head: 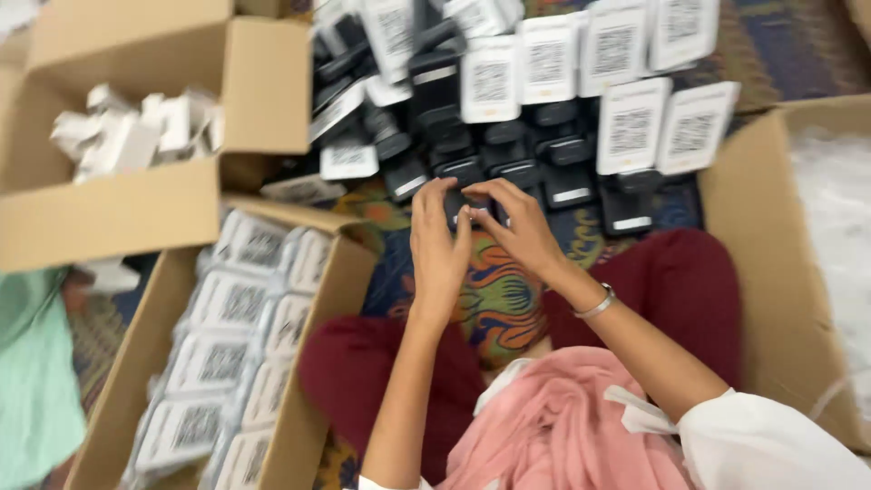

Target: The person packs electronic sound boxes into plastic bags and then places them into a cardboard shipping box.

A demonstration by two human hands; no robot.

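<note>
Boxes & white code labels all round you.
Upper left: open brown cardboard box (136, 209) w/ small white cartons (136, 132) jumbled inside. Lower left, by your knee: long open cardboard box (313, 399) w/ white wrapped packs (231, 304) in rows, each w/ a dark square code patch. Straight ahead on the floor: black stands w/ white rectangular label cards (632, 125), upright in rough rows, same dark code squares. Right: a big brown carton wall (771, 272), contents too blurred to tell.
</note>
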